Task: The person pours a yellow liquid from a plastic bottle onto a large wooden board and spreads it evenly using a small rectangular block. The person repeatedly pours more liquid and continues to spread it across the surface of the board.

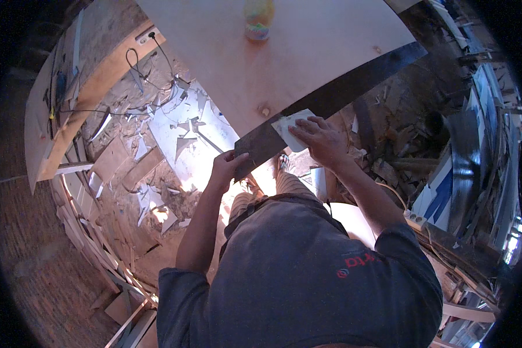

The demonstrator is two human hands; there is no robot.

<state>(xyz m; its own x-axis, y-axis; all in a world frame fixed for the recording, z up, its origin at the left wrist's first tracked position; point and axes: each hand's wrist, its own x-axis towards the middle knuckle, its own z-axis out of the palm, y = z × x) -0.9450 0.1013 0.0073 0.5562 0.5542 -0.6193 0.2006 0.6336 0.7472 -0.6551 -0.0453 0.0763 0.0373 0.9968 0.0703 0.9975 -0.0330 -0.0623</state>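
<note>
Littering the floor (pixel 159 252), scraps (pixel 187 133) flank the dark board (pixel 259 145).

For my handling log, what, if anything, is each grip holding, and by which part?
Left grip: the dark strip, by its left end. Right grip: the pale pad, by its right side, from above.

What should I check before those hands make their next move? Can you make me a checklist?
1. Left hand gripping the dark strip: ok, it holds the near end.
2. Right hand on the white pad: ok, fingers lie over it.
3. Pad pressing evenly on the strip: cannot tell, the hand hides part of it.
4. Bottle away from both hands: ok, it stands farther back on the pale board.
5. Floor free of scraps: not ok, offcuts are scattered about.
</note>
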